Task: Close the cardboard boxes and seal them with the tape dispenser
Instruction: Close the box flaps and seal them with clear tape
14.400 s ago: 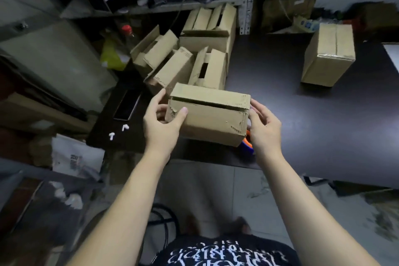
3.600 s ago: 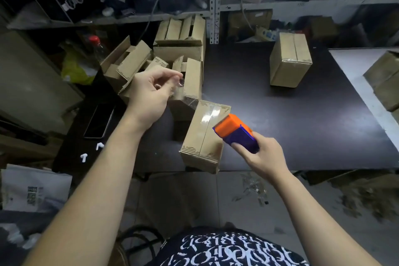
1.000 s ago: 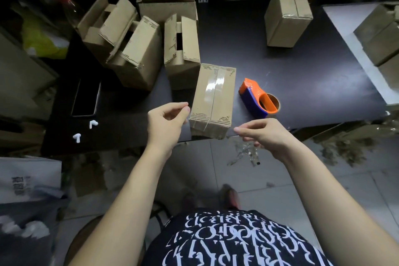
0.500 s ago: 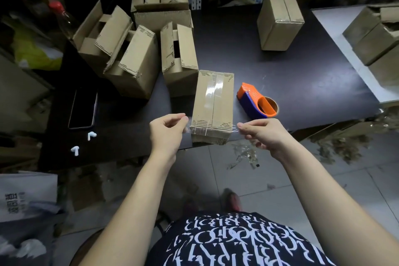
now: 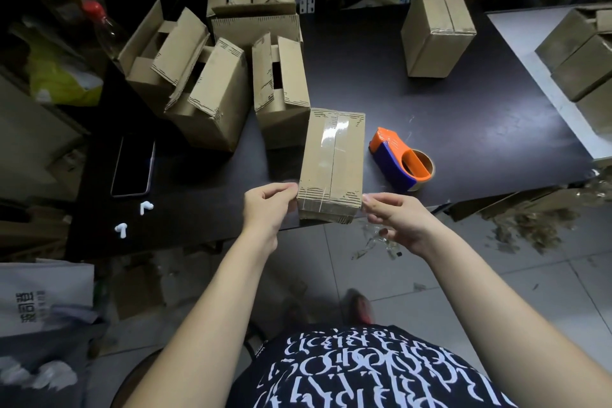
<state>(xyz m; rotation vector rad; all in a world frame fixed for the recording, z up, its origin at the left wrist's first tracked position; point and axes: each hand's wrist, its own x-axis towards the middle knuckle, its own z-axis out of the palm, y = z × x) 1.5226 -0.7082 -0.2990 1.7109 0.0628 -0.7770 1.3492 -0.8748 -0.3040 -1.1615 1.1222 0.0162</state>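
tape strip (image 5: 328, 206) now against box (image 5: 332, 156), fingers (image 5: 285, 190) pinching

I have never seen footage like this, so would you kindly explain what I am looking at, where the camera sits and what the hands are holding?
No machine here: a person wears a wide-angle camera on the head, looking down at their own bare hands. The left hand and right hand each seem to pinch one end of a clear tape strip laid across the near end of the taped box on the dark table. Right of it, apart, lies the orange and blue tape dispenser. Behind are open boxes and a closed box; to the left, a phone and two white earbuds.
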